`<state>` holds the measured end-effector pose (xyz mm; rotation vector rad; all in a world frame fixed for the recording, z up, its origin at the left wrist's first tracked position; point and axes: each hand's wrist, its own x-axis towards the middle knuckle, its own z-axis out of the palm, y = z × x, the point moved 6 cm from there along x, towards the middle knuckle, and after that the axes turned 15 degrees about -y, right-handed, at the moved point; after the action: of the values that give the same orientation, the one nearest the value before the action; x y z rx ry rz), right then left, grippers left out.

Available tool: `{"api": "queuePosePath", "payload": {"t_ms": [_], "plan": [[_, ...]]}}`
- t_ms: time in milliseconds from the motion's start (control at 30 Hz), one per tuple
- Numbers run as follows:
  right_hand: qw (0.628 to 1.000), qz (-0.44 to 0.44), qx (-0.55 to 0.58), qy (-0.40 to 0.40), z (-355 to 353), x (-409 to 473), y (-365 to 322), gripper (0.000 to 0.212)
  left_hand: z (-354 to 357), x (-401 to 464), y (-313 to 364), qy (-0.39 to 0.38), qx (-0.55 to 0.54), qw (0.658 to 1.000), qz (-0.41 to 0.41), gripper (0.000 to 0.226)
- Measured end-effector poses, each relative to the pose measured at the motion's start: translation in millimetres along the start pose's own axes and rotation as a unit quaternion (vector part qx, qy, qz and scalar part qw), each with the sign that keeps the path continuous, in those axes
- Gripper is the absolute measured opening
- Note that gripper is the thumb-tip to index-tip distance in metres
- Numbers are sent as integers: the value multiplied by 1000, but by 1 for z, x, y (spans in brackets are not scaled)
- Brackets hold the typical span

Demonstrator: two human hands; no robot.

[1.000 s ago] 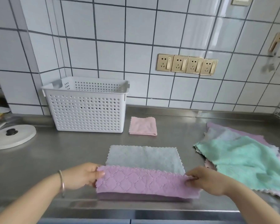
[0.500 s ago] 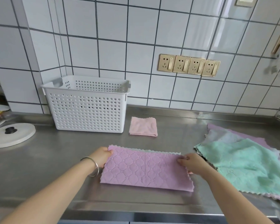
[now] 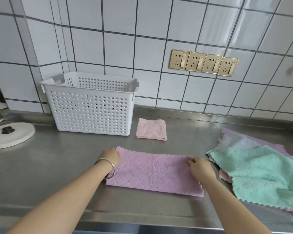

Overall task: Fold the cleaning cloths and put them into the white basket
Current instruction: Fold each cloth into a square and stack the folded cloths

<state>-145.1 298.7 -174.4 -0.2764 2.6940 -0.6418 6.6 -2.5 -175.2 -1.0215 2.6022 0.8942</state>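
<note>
Both grips rest on the far corners of the purple cloth (image 3: 152,173): the left hand (image 3: 110,157) pinches its far-left corner, the right hand (image 3: 200,167) pinches the far-right corner, most likely to line up the edges of a fold. This cloth lies as a long strip near the front of the steel worktop (image 3: 41,166). Farther back a folded pink cloth (image 3: 151,130) lies just right of the white basket (image 3: 91,105), not yet inside. A loose pile of cloths (image 3: 260,171) waits on the right, apparently still unfolded.
</note>
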Motion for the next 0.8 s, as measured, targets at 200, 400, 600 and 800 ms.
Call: {"api": "queuePosePath", "payload": {"t_ms": [200, 400, 600, 800], "plan": [[998, 22, -40, 32, 5, -1, -4, 34, 2, 0, 2, 10, 31, 999, -7, 38], [996, 37, -68, 51, 6, -8, -8, 35, 2, 1, 4, 18, 38, 999, -8, 36], [997, 46, -55, 36, 3, -12, -7, 35, 3, 0, 5, 17, 42, 999, -22, 35], [998, 37, 27, 30, 0, -21, -2, 30, 1, -7, 1, 42, 49, 998, -9, 34]]}}
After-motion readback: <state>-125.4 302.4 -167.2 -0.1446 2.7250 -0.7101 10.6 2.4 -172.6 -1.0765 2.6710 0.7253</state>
